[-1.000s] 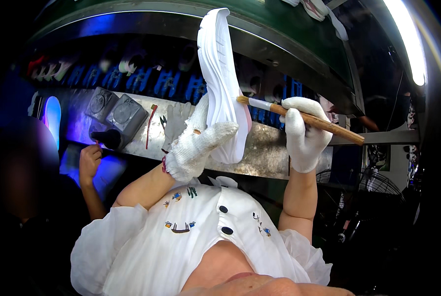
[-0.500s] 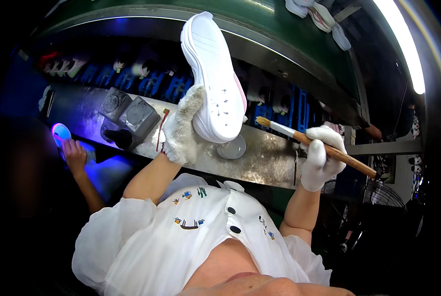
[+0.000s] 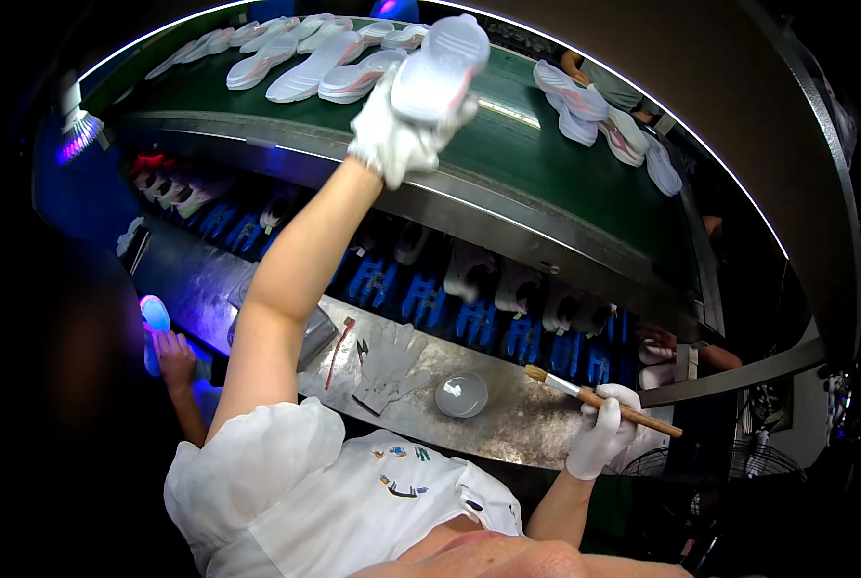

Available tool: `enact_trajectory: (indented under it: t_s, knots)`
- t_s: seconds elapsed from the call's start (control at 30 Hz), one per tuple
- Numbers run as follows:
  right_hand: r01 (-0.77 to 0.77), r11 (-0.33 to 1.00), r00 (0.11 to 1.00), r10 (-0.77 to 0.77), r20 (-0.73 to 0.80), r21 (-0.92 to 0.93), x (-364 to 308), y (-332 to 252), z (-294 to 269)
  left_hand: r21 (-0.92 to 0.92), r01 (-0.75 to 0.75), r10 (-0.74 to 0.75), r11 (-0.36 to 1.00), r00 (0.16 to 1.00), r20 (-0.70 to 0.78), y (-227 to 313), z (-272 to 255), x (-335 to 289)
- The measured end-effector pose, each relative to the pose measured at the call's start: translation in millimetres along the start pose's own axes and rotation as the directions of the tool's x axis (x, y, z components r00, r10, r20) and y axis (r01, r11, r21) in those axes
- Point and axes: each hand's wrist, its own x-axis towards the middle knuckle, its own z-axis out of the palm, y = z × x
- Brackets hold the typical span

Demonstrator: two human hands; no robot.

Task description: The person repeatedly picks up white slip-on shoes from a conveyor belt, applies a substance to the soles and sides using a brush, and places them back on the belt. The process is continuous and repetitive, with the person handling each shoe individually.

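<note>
My left hand [image 3: 392,135], in a white glove, reaches far up and grips a white shoe sole [image 3: 438,67] over the green conveyor belt [image 3: 508,154]. My right hand [image 3: 604,429], also gloved, stays low at the metal bench and holds a wooden-handled brush [image 3: 599,397] with its bristles pointing left. A small round bowl [image 3: 460,394] sits on the metal bench [image 3: 527,424] just left of the brush tip. A spare white glove [image 3: 389,364] lies flat on the bench beside the bowl.
Several white soles [image 3: 305,63] lie on the belt at the far left, more [image 3: 594,111] at the right. Blue shoe holders [image 3: 488,318] line the shelf under the belt. Another person's hand [image 3: 172,354] holds a glowing light [image 3: 153,318] at the left. A red-handled tool [image 3: 339,342] rests on the bench.
My left hand has lifted the white sole from in front of me up to the green belt. My right hand with the brush has dropped lower and to the right.
</note>
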Motion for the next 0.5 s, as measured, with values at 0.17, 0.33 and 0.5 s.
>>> enact_trajectory:
  t_s: [0.17, 0.33, 0.5]
  knots:
    - [0.001, 0.998, 0.999, 0.001, -0.038, 0.06, -4, 12, -15, 0.498, -0.077, 0.398, 0.864, 0.712, -0.579, -8, -41, 122]
    - [-0.037, 0.997, 0.981, 0.023, -0.192, -0.071, -15, 21, -32, 0.76, 0.169, 0.318, -0.627, 0.947, 0.052, -89, -57, 184]
    - [-0.163, 0.983, 0.947, 0.133, -0.292, -0.081, -24, 25, -55, 0.578, 0.259, 0.27, -0.774, 0.96, -0.07, -132, -60, 260]
